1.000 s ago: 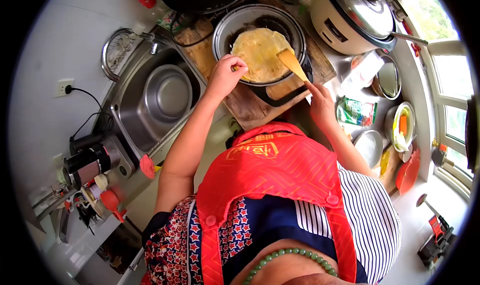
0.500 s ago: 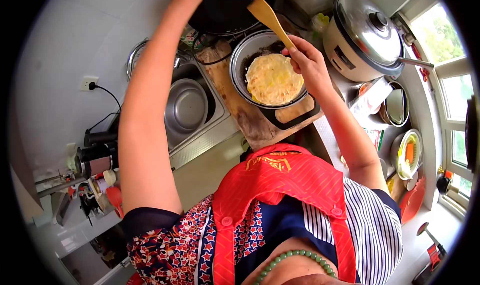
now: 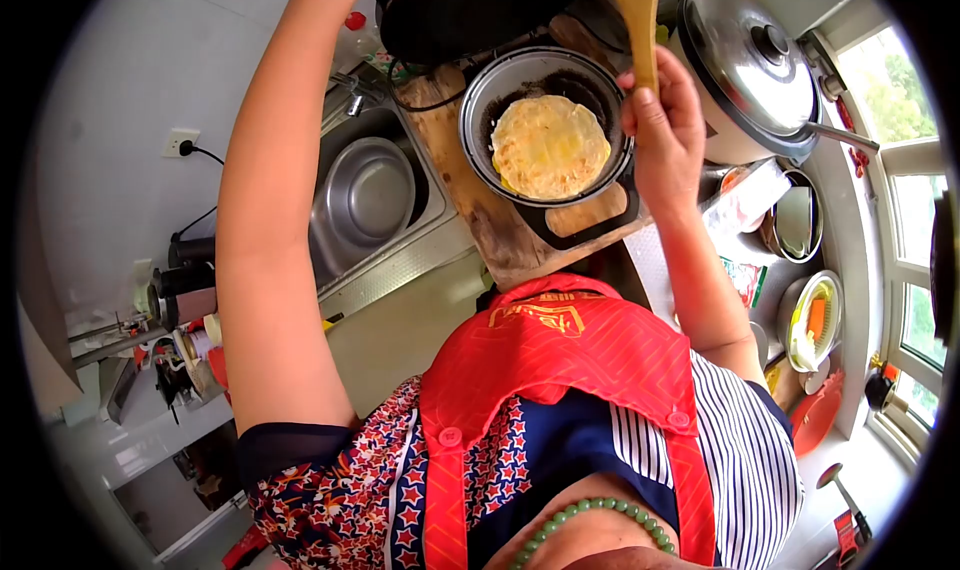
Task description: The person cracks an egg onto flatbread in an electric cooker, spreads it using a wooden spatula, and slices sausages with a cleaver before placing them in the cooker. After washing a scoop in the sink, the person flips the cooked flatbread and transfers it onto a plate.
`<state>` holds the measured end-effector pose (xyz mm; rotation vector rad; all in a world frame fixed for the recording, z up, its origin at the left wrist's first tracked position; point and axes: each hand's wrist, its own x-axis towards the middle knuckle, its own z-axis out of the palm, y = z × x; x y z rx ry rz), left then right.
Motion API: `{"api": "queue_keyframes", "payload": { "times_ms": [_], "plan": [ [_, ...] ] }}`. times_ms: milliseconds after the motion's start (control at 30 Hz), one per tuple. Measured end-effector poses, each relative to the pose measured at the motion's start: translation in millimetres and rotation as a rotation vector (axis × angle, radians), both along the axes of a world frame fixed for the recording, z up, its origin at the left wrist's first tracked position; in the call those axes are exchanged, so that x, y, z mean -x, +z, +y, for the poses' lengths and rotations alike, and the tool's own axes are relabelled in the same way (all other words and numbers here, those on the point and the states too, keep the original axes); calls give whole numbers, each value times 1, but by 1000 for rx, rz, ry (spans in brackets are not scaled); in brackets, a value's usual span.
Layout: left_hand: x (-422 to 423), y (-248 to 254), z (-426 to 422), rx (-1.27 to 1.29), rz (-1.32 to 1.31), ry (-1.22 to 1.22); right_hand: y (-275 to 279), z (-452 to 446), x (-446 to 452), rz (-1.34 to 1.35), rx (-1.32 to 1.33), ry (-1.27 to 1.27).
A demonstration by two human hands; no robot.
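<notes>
A browned round pancake [image 3: 550,147] lies flat in the round electric pan [image 3: 478,120], whose inner wall has dark stains. My right hand [image 3: 668,120] is closed around the handle of a wooden spatula [image 3: 636,15], raised upright to the right of the pan. My left arm [image 3: 275,200] reaches up past the top edge of the view, so my left hand is out of sight. Close to where that arm leaves the view is the black lid [image 3: 470,15], at the top behind the pan.
The pan rests on a wooden board [image 3: 500,245]. To the left, a metal basin [image 3: 370,192] sits in the sink [image 3: 330,280]. A large rice cooker [image 3: 745,70] stands at the right, with a metal pot [image 3: 795,220] and a colander [image 3: 812,320] near the window.
My left hand has moved from the pancake up out of view. My right hand has lifted the spatula off the pancake, up and to the right. The black lid shows lower and larger.
</notes>
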<state>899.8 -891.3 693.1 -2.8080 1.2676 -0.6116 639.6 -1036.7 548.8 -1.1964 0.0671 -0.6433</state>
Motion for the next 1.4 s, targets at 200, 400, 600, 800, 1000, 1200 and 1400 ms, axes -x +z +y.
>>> {"api": "queue_keyframes", "payload": {
  "times_ms": [200, 400, 600, 800, 1000, 1200, 1400],
  "plan": [
    [121, -44, 17, 271, 325, -367, 28, -15, 16, 77, 246, -76],
    [230, -145, 22, 154, 299, -468, 4, -6, 55, 357, 395, -1],
    [282, -245, 22, 115, 429, -384, -80, 4, 101, 586, 474, -6],
    [292, -296, 23, 125, 459, -361, -155, 5, 121, 735, 398, 35],
    [291, -292, 30, 149, 507, -350, -153, 20, 127, 652, 426, -30],
    [299, -251, 28, 519, 1057, -288, -147, 50, 139, 602, 251, -101],
    [314, -265, 45, 595, 1456, -251, -143, 90, 167, 599, 210, -245]
  ]
}}
